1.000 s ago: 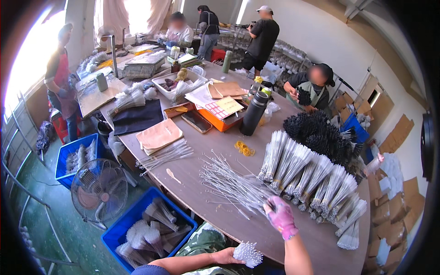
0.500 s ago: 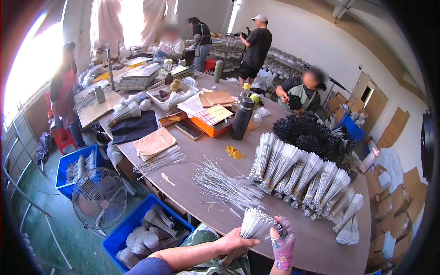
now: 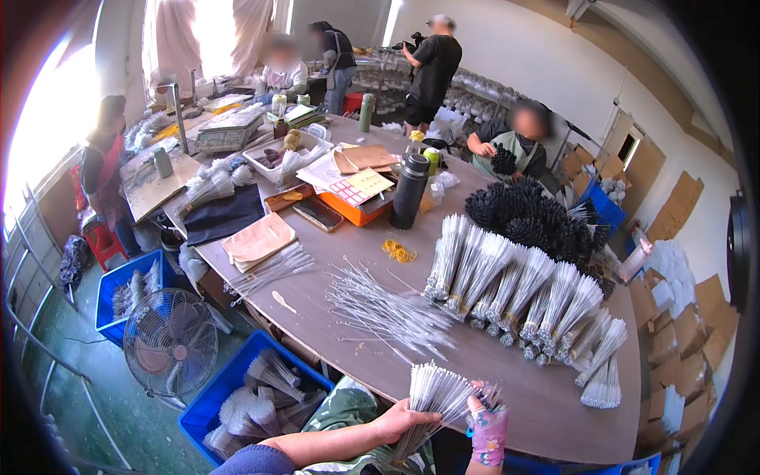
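1. Hands meet at the table's near edge: the bare left hand [image 3: 405, 418] wraps closed around the stems of a fanned bundle of thin white wires [image 3: 434, 396], bracing it from below.
2. Gloved right hand [image 3: 488, 423] pinches the fan's right side, steadying it.
3. Loose wires [image 3: 388, 309] lie spread on the wooden table [image 3: 546, 396] within easy reach, with finished bundles [image 3: 522, 297] ranked beyond.

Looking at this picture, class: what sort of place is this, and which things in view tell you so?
Probably a small workshop for hand assembly. A long table bears rows of bundled white sticks, several people work around it, and blue crates of more bundles stand on the floor. Both hands hold one bundle.
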A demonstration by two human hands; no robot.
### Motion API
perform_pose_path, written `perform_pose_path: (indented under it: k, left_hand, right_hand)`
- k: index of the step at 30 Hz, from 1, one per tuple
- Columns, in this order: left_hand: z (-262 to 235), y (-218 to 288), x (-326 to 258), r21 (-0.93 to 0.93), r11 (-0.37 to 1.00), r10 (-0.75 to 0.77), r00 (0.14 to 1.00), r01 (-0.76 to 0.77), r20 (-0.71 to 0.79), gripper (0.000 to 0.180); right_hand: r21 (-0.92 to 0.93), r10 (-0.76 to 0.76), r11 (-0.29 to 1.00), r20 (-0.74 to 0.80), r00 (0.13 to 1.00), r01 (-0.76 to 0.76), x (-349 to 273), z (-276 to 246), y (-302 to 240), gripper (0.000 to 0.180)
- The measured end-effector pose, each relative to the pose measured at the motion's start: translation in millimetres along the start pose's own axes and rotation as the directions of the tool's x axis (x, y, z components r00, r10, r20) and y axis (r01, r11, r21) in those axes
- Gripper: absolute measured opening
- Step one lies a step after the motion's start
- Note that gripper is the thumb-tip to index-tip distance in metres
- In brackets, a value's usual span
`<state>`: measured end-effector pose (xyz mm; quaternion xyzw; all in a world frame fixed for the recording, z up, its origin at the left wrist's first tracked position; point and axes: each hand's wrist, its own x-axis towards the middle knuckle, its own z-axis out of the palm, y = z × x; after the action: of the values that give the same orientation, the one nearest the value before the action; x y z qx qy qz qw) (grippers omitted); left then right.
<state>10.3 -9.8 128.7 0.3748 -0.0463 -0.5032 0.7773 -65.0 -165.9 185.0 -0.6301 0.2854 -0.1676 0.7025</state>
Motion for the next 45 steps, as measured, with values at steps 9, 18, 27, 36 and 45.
perform_pose_path:
  k: [9, 18, 27, 36, 45]
  left_hand:
    - [5.3, -7.2, -8.2, -0.012, 0.998, 0.064, 0.996, -0.065, -0.059, 0.025]
    - [2.7, 9.1, -12.6, 0.391, 0.914, 0.117, 0.993, -0.106, -0.003, 0.037]
    - [6.5, 12.6, -3.8, 0.066, 0.998, -0.001, 1.0, 0.001, -0.008, 0.031]
    - [7.2, 6.5, -5.5, 0.003, 0.999, -0.052, 0.999, 0.052, -0.004, 0.027]
    - [9.7, 3.8, 3.2, -0.043, 0.987, -0.15, 0.988, 0.152, 0.044, 0.031]
  right_hand:
    - [0.145, -0.092, 0.985, -0.036, 0.995, 0.096, -8.9, 4.0, 0.6, 0.028]
    - [-0.038, -0.106, 0.993, 0.03, 0.994, 0.107, 3.8, -2.8, 12.7, 0.031]
    - [0.125, -0.097, 0.989, 0.093, 0.991, 0.085, 7.5, 2.3, -0.8, 0.026]
    - [0.129, -0.029, 0.992, 0.136, 0.99, 0.012, -0.5, 7.4, -15.0, 0.022]
    - [-0.002, -0.171, 0.985, 0.018, 0.985, 0.171, 0.5, 0.8, -19.4, 0.021]
